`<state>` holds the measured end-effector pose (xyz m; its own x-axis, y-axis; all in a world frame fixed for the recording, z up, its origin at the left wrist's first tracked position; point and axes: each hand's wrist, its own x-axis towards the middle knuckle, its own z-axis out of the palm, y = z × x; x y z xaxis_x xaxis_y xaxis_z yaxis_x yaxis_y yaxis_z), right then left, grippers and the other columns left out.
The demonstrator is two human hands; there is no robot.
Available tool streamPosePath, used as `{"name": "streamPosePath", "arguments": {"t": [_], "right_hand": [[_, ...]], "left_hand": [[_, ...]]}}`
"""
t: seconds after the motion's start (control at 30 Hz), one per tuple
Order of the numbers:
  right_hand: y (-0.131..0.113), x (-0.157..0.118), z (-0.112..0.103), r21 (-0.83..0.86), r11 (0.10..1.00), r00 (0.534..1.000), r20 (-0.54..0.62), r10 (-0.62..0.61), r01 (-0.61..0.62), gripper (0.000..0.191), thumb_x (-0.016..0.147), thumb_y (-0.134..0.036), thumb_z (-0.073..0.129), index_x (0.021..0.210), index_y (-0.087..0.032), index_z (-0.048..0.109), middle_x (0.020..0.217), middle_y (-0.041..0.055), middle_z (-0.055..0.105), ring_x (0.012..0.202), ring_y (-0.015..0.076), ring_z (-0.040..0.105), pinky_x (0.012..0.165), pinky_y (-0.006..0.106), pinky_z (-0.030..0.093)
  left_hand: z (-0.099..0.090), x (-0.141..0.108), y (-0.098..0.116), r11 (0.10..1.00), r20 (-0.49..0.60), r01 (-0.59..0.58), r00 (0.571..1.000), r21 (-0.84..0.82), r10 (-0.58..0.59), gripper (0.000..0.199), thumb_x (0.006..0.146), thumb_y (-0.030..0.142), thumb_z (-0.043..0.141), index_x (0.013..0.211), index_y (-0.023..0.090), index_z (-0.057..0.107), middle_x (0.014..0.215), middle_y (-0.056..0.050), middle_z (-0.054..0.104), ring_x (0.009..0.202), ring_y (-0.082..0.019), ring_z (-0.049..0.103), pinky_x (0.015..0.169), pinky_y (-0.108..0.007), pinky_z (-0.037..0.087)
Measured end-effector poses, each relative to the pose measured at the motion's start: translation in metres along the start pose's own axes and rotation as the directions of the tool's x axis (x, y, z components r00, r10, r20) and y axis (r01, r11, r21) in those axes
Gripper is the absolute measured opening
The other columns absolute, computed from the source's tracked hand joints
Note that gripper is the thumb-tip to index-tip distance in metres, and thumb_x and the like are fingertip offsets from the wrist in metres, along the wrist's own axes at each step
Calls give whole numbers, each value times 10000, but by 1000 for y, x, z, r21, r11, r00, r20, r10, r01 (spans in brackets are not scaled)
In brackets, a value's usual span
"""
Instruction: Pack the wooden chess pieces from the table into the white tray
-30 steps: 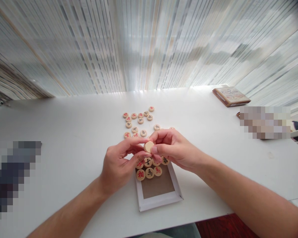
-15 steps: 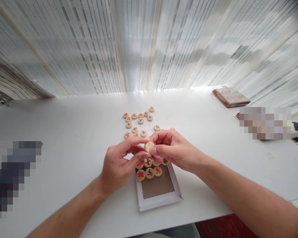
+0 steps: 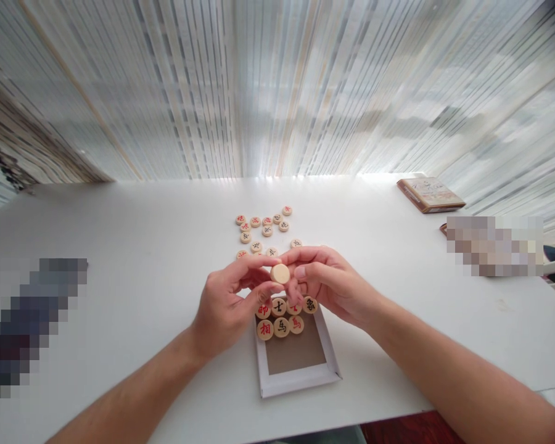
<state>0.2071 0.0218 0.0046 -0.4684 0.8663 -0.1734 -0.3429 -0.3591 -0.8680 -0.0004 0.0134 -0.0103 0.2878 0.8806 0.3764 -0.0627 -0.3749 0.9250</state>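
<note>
A round pale wooden Chinese chess piece (image 3: 280, 274), its blank face toward me, is pinched between the thumb and index finger of my left hand (image 3: 229, 303). My right hand (image 3: 326, 277) is close beside it, thumb lifted off the face and fingers apart; whether its index fingertip touches the piece's far edge I cannot tell. Below both hands lies a shallow white box (image 3: 300, 382) with a brown bottom. Inside, several chess pieces sit face up in two rows, among them a red piece (image 3: 265, 329) and a black piece (image 3: 282, 327). My fingers partly cover the upper row.
Beyond my hands, several loose chess pieces (image 3: 267, 230) with red and black characters lie scattered on the white table (image 3: 166, 228). A flat brown-edged box (image 3: 432, 192) rests at the back right. Blurred-out objects lie at far left and right. Striped curtains (image 3: 259, 92) hang behind.
My right thumb has come off the chess piece and moved right, leaving the piece in my left fingers. The whole view has shifted slightly.
</note>
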Motion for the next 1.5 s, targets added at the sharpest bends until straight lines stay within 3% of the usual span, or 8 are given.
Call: {"name": "streamPosePath", "arguments": {"t": [0.33,0.6,0.77,0.9,1.07,1.37,1.43,1.5], "right_hand": [[-1,-2,4,-276,943,957,-168,-237,185,254,726,-306,1003,849,-163,833,673,16,758,549,122,681,532,214,564],[4,0,5,-182,973,979,-118,-167,144,305,667,-274,1054,912,-193,892,782,44,817,630,133,740,590,208,609],[6,0,5,-136,983,992,-12,-125,122,261,828,-356,970,1028,-202,901,696,13,761,615,103,698,592,184,590],[4,-2,4,-105,990,995,44,-87,91,298,900,-404,912,1122,-206,894,673,11,753,608,95,682,597,181,575],[4,-2,4,-71,995,997,31,-68,71,322,866,-420,935,1077,-182,883,655,13,758,576,119,722,551,186,561],[5,-3,2,-199,969,985,-50,-163,150,264,921,-363,874,1077,-179,768,680,14,776,582,157,745,530,228,573],[4,-3,3,-235,958,980,-66,-185,165,268,917,-367,871,1063,-180,746,660,6,766,562,156,735,518,229,558],[2,-3,3,-275,944,975,-72,-210,183,262,917,-368,866,1046,-184,732,661,2,763,551,154,730,513,230,550]], "left_hand": [[0,0,-3,988,-48,-23,998,155,31,217,962,191,817,1177,204,786,1029,-30,806,702,-113,772,633,-210,672],[-3,-1,-6,897,-11,-245,963,368,268,264,957,145,817,1207,223,794,978,-12,738,745,-92,689,684,-214,630],[-3,1,-4,849,10,-337,931,407,365,310,955,110,813,1238,235,800,908,8,685,710,-81,634,657,-209,574],[-3,1,-5,859,2,-331,934,390,359,315,937,134,846,1234,229,803,916,2,690,720,-89,645,647,-206,574],[-4,1,-5,863,-1,-328,935,383,356,313,935,139,848,1232,230,805,969,-7,702,706,-82,644,633,-202,586],[-1,1,-3,866,7,-314,941,390,338,367,961,112,803,1292,268,817,1029,-30,753,712,-82,652,663,-216,606],[-1,1,-3,912,-19,-242,965,332,263,318,972,140,793,1269,247,830,1026,-43,786,725,-99,690,677,-233,628],[0,2,-1,971,-63,-92,992,220,108,230,993,202,779,1212,213,847,998,-54,811,708,-112,716,659,-240,645]]}}
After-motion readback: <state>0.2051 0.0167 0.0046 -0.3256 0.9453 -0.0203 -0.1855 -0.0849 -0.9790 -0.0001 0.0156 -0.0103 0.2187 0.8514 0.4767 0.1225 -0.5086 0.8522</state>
